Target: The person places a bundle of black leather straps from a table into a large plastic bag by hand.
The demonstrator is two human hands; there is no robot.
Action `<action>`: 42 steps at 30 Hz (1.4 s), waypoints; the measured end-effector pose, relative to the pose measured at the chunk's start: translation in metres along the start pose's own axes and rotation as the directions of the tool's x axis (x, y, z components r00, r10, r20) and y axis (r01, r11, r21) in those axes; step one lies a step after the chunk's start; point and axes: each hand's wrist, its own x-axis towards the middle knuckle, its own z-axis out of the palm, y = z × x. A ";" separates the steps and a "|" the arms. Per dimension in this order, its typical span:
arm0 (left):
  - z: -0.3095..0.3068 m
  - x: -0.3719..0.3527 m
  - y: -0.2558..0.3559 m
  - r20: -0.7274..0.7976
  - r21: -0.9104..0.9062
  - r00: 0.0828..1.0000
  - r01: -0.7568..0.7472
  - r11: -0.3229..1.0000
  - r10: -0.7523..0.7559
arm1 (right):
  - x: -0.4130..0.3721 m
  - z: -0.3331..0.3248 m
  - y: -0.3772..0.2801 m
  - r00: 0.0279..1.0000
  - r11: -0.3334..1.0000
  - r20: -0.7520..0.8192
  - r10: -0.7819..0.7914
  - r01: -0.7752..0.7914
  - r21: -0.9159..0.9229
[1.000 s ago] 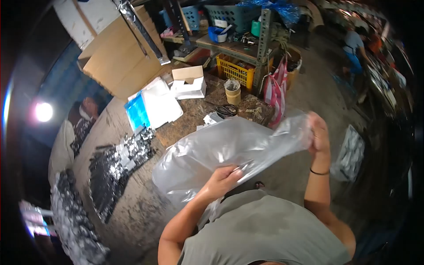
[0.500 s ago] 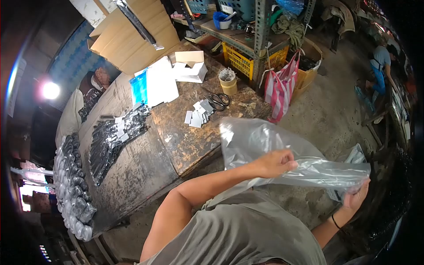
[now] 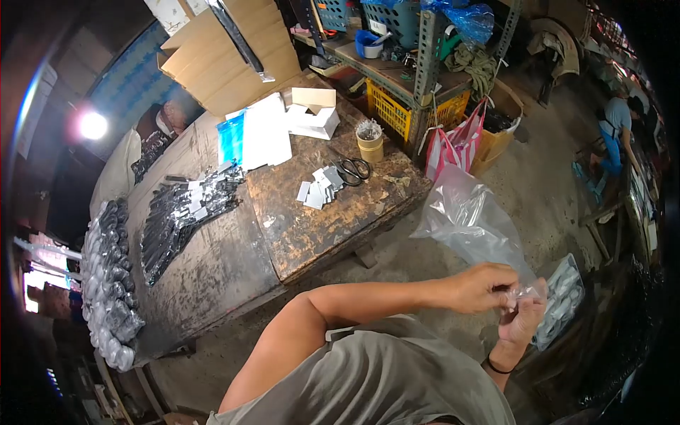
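A large clear plastic bag hangs away from my hands toward the table's right corner, its far part puffed and loose. My left hand pinches the gathered end of the bag with thumb and fingers. Close beside it, my right hand, with a black band at the wrist, grips the same end. The fingertips of both hands nearly meet there. Just beyond my right hand lies a clear packed bag of greyish items that I cannot make out.
On the worn wooden table lie black scissors, grey tags, black plastic-wrapped pieces and a white box. Wrapped bundles line its left edge. A striped bag stands by the shelf. Another person works far right.
My right hand has moved left and up to meet my left hand, which shifted right and slightly down. The bag has swung right, off the table edge, and its end is bunched.
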 end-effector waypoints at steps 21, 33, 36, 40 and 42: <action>-0.091 -0.021 -0.089 -0.578 -0.785 0.458 -0.086 0.613 -0.676 | 0.058 -0.076 0.004 0.947 0.320 0.203 0.248 0.117 -0.940; -0.026 0.030 -0.082 -0.236 0.816 0.971 0.217 0.536 -0.034 | 0.084 -0.088 0.037 0.992 0.199 0.124 -0.029 0.127 -0.972; -0.074 0.070 -0.034 -0.393 0.800 0.889 0.204 0.564 0.236 | 0.097 -0.079 -0.040 0.897 0.018 0.267 -0.352 0.292 -0.956; -0.048 0.069 0.043 -0.123 0.787 0.608 -0.421 0.450 0.784 | 0.083 -0.080 -0.056 0.717 0.070 0.274 -0.641 0.410 -0.910; -0.033 0.041 -0.034 -0.030 0.684 0.855 -0.360 0.634 0.518 | 0.065 -0.136 -0.007 0.834 0.025 0.341 -0.434 0.389 -0.921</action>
